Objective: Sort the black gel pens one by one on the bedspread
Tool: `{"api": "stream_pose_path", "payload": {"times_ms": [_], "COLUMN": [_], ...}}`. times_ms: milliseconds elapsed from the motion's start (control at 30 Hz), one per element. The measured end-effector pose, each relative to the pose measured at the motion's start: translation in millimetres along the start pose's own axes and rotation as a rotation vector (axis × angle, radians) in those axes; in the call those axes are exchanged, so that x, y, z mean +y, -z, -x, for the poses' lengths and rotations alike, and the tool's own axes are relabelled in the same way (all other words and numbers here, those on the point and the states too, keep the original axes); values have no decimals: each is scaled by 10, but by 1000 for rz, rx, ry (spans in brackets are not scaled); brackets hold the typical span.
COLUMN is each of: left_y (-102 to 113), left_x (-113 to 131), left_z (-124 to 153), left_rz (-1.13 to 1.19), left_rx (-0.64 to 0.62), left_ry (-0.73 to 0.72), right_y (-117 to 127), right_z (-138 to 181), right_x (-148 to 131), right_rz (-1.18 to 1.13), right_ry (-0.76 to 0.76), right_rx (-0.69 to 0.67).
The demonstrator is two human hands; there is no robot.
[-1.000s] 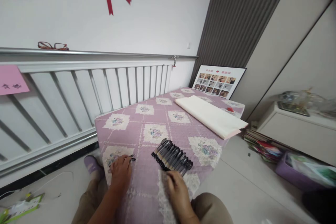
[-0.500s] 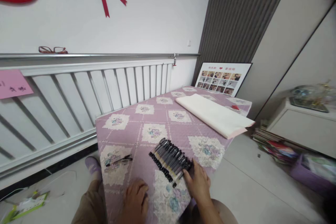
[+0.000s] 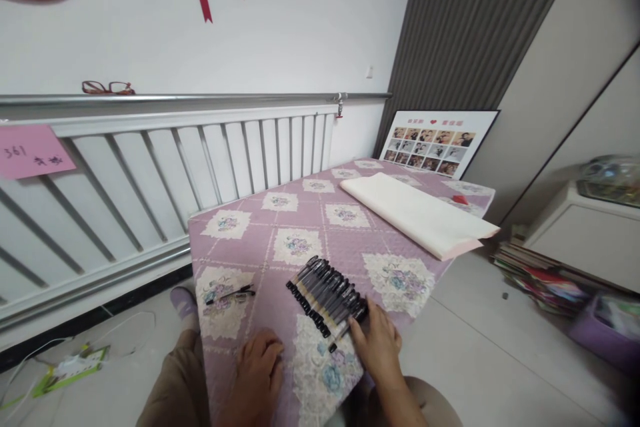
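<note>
Black pens [image 3: 327,292] lie side by side in a tight slanted row on the purple flowered tablecloth [image 3: 300,213], close to its near edge. The right hand [image 3: 381,345] comes in from the near right end of that row. Its fingers are stretched forward and their tips touch the last pens there, one of which lies slightly askew from the rest. The hand is not closed around any pen. The left hand [image 3: 260,373] rests palm down on the cloth, nearer than the row and to its left, apart from it. Its fingers are loosely bent and it holds nothing.

A single black pen [image 3: 231,293] lies alone to the left of the row, well apart from it. Beyond the row, toward the far right, a folded cream sheet [image 3: 420,213] lies across the cloth, and behind that a board of small photos [image 3: 433,147] leans against the wall. Far to the left of the row runs a white slatted rail [image 3: 150,160] with a pink note [image 3: 33,150] stuck on it and a pair of glasses [image 3: 107,87] on top.
</note>
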State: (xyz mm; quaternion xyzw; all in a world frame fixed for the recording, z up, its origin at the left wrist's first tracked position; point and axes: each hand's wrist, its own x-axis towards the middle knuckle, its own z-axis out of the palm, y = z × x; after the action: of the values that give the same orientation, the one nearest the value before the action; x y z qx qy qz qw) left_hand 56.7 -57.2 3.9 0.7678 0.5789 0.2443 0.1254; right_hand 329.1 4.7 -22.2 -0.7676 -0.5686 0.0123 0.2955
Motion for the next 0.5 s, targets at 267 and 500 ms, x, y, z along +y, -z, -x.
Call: {"api": "stream_pose_path", "payload": {"times_ms": [267,500], "left_y": [20,51], "left_x": [9,13], "left_z": [-3,28], "left_rz": [19,43], "left_rx": [51,64], "left_ry": [-28,-109], "right_y": [36,77], "right_z": [200,501], "right_x": [-30,-248], "right_rz": [8,17], "right_ry": [52,263], "right_rx": [52,81]}}
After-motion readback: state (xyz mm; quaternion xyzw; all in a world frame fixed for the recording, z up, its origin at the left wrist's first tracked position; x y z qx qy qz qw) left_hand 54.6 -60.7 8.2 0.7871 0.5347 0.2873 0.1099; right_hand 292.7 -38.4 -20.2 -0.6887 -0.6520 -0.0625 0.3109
